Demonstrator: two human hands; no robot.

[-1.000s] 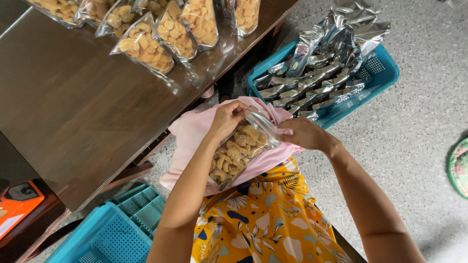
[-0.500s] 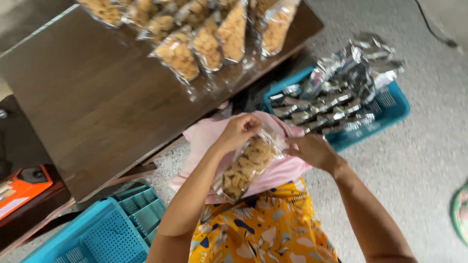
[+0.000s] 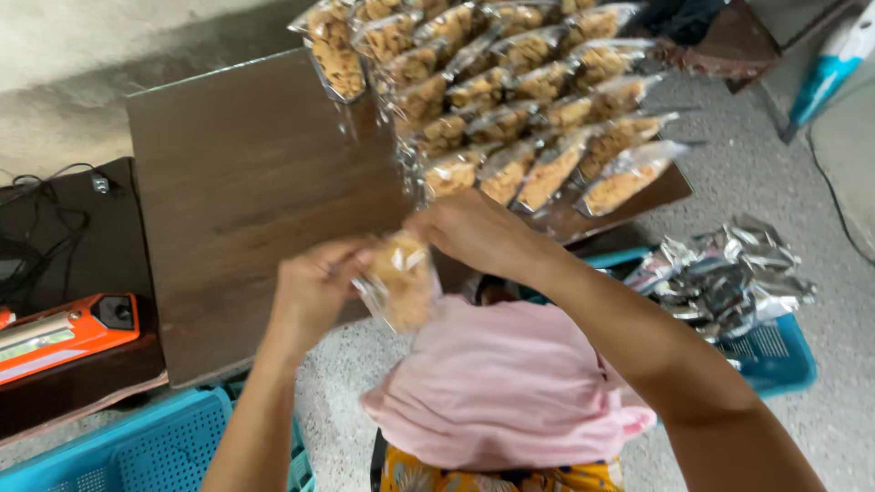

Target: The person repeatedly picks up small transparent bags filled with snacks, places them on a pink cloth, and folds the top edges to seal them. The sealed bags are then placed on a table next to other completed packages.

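Note:
Both my hands hold one clear bag of light brown snack pieces (image 3: pixel 401 281) over the near edge of a dark wooden table (image 3: pixel 246 182). My left hand (image 3: pixel 314 292) grips the bag's left side. My right hand (image 3: pixel 474 232) pinches its top from the right. The bag is blurred. Just beyond my right hand, several filled clear snack bags (image 3: pixel 519 100) lie in overlapping rows on the table's far right part. A pink cloth (image 3: pixel 506 383) covers my lap below the bag.
A blue plastic basket (image 3: pixel 775 355) at the right holds several silver foil bags (image 3: pixel 729 273). An orange heat sealer (image 3: pixel 64 333) sits on a low dark stand at the left, with black cables behind it. Another blue basket (image 3: pixel 137 446) stands at the lower left.
My hands have lifted the snack bag from over my lap up toward the table edge. The view has swung, so the table and its rows of bags now fill the frame.

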